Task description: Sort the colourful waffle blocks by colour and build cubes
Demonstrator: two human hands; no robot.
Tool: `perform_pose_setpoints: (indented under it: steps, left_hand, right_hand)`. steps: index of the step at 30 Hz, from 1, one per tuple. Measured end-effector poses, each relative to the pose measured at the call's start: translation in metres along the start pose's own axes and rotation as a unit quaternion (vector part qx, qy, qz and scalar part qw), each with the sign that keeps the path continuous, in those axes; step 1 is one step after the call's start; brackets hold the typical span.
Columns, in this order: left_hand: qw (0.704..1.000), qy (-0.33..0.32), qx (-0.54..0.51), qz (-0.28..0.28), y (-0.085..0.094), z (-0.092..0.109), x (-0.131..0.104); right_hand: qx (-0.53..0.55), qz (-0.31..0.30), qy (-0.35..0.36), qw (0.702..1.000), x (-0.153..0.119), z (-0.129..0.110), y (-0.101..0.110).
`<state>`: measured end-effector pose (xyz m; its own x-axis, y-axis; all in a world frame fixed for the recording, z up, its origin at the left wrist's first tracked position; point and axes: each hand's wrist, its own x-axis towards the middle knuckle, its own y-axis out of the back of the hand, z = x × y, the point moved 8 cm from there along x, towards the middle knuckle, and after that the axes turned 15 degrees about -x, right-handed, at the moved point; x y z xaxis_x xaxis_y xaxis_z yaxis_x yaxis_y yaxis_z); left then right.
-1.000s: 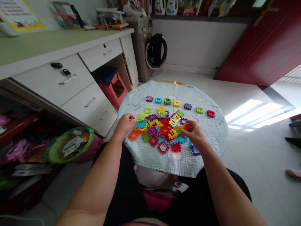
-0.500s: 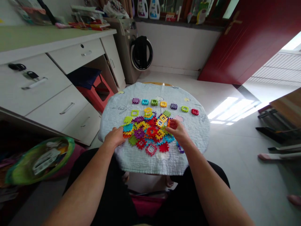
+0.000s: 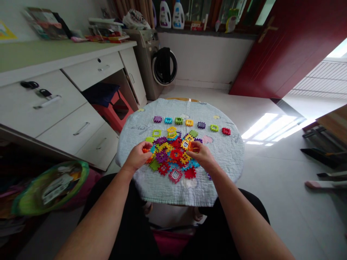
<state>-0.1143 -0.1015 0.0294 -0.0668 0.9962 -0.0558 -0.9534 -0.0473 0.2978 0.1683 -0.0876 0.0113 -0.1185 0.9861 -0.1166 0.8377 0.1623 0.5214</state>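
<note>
A heap of colourful notched plastic building tiles [image 3: 176,154] lies in the middle of the small cloth-covered table [image 3: 173,191]. At its left edge, my left hand [image 3: 137,156] is closed with thumb and fingers on an orange tile [image 3: 146,150]. My right hand [image 3: 202,154] pinches another orange tile [image 3: 191,146] on the heap's right side, by a yellow tile with a white window grid [image 3: 185,144]. Behind the heap runs a spaced row of small tile stacks, from a purple stack [image 3: 157,119] to a red stack [image 3: 226,131].
White drawers [image 3: 81,126] and a red stool [image 3: 119,112] stand on the left, above a green-rimmed basket [image 3: 81,177]. Beyond the table are a washing machine [image 3: 146,65] with its door open and a red door [image 3: 273,54].
My left hand has shifted slightly right and up, its fingers now around the orange tile. My right hand has moved a little left and down with its orange tile. The view has tilted slightly.
</note>
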Motion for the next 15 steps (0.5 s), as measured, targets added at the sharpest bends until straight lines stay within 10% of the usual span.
perform_pose_setpoints:
  steps: [5, 15]
  left_hand:
    - [0.917, -0.001, -0.385, -0.102, -0.046, 0.029, -0.010]
    - [0.871, 0.009, -0.458, -0.177, -0.085, 0.036, -0.014]
  right_hand:
    - [0.085, -0.067, 0.027, 0.994, -0.008, -0.026, -0.019]
    - [0.148, -0.130, 0.054, 0.979, -0.020, -0.048, -0.067]
